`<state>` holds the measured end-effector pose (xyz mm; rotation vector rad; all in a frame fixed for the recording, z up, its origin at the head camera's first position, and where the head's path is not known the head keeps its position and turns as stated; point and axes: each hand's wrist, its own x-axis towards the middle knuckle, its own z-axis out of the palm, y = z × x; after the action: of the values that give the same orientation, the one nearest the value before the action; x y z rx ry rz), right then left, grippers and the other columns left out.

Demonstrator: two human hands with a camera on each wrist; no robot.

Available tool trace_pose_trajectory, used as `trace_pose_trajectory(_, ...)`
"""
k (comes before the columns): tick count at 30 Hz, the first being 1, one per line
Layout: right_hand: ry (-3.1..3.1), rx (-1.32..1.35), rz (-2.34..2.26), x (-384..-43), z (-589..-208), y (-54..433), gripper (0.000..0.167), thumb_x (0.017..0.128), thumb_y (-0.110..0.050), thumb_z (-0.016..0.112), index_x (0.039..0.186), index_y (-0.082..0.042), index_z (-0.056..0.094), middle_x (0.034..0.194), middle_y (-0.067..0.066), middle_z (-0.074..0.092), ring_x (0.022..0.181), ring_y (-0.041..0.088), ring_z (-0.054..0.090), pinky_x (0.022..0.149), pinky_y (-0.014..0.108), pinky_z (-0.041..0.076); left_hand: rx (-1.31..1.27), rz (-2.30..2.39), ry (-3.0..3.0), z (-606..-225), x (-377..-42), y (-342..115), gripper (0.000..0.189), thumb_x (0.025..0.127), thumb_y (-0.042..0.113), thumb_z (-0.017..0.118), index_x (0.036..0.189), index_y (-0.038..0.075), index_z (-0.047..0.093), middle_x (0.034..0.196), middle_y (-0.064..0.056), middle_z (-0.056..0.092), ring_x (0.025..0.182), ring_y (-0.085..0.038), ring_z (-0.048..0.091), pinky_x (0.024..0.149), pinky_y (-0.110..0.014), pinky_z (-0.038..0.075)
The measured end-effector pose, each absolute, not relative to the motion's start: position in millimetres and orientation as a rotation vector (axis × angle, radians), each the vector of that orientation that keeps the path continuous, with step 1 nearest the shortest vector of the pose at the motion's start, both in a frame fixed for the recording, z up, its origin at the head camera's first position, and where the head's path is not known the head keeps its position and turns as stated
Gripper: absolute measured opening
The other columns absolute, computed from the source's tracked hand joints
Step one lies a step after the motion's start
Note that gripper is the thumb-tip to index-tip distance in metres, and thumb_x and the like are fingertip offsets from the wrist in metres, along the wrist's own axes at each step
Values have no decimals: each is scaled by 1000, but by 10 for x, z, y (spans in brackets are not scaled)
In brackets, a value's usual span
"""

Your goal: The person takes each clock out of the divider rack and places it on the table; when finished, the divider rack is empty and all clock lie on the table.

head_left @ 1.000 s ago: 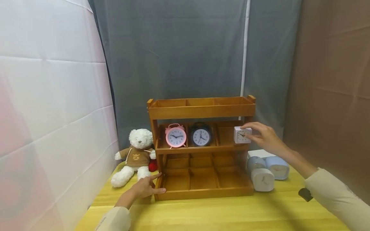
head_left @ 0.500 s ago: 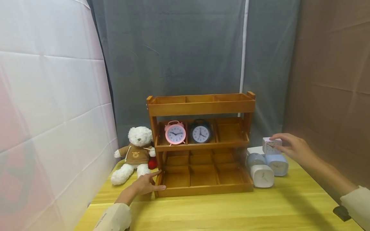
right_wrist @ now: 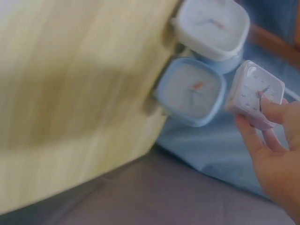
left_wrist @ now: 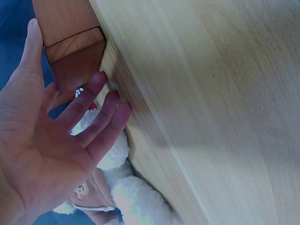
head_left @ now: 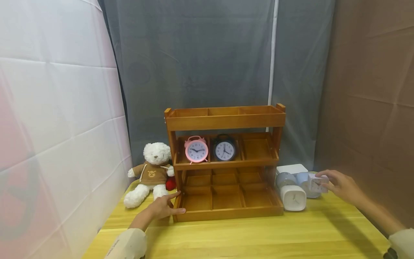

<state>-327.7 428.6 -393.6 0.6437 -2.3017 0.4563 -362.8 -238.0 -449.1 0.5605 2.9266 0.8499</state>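
Note:
With thumb and fingers, my right hand (head_left: 344, 187) pinches a small square, pale pink-white alarm clock (head_left: 317, 183). In the head view this clock overlaps a light blue clock (head_left: 302, 178); the right wrist view shows it beside that blue clock (right_wrist: 191, 91). My left hand (head_left: 161, 208) touches the lower left front corner of a brown wooden shelf rack (head_left: 226, 124), thumb on the front board and index finger along the side. Its other fingers (left_wrist: 105, 126) are loosely extended. A pink twin-bell alarm clock (head_left: 196, 150) and a black round one (head_left: 224, 150) stand on the middle tier.
Right of the rack are a white rounded clock (head_left: 293, 198), a grey-blue clock (head_left: 286, 178) and a white flat box (head_left: 292, 168). A white teddy bear (head_left: 152, 174) in a brown hoodie sits at left, beside a red object (head_left: 170, 183). Everything stands on a yellowish wooden table (head_left: 226, 237).
My right hand has carried the small square clock from the right end of the middle tier, rightward and down to the clocks beside the rack. The left hand stays at the corner.

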Motion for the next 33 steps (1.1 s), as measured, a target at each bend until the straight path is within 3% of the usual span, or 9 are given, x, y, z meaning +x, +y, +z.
trace_pose_trajectory(8,-2324,648,639,-3339,-4344,4383,41,71,13,87,104,-9,74,102,16,73,94,-3,65,72,15,54,554,850,2933,-4502,-3623,-2405,92,84,51,85,154,3,48,81,-4,70,73,-15,61,75,-40,55)
trace_pose_trajectory(15,-2394,632,681,-3360,-4626,4397,39,74,11,85,104,-10,73,106,20,73,88,14,73,69,31,60,545,849,2929,-4480,-3615,-2399,94,84,54,83,155,3,47,84,-4,71,74,-15,61,76,-39,54)
trace_pose_trajectory(22,-2392,665,780,-3407,-4806,4409,41,72,18,81,100,-9,69,104,21,70,94,-2,63,69,28,59,575,885,2913,-4487,-3572,-2382,89,85,46,85,154,2,48,80,-3,69,72,-16,60,74,-40,54)
trace_pose_trajectory(27,-2327,679,739,-3431,-4863,4390,40,72,15,85,98,-11,69,99,12,70,95,-3,61,71,25,58,582,875,2921,-4481,-3573,-2376,88,86,45,85,154,3,49,80,-3,69,72,-16,60,75,-41,55)
trace_pose_trajectory(30,-2313,689,761,-3422,-4842,4377,37,73,13,85,102,-6,70,98,13,70,99,-4,61,75,23,58,581,870,2920,-4471,-3573,-2372,88,86,45,85,154,3,48,80,-3,69,72,-16,60,76,-42,55)
trace_pose_trajectory(33,-2342,651,762,-3402,-4758,4360,36,76,12,84,107,0,70,104,18,72,101,2,65,76,33,61,577,869,2920,-4470,-3580,-2374,89,85,46,85,154,2,48,80,-3,69,72,-16,60,76,-42,55)
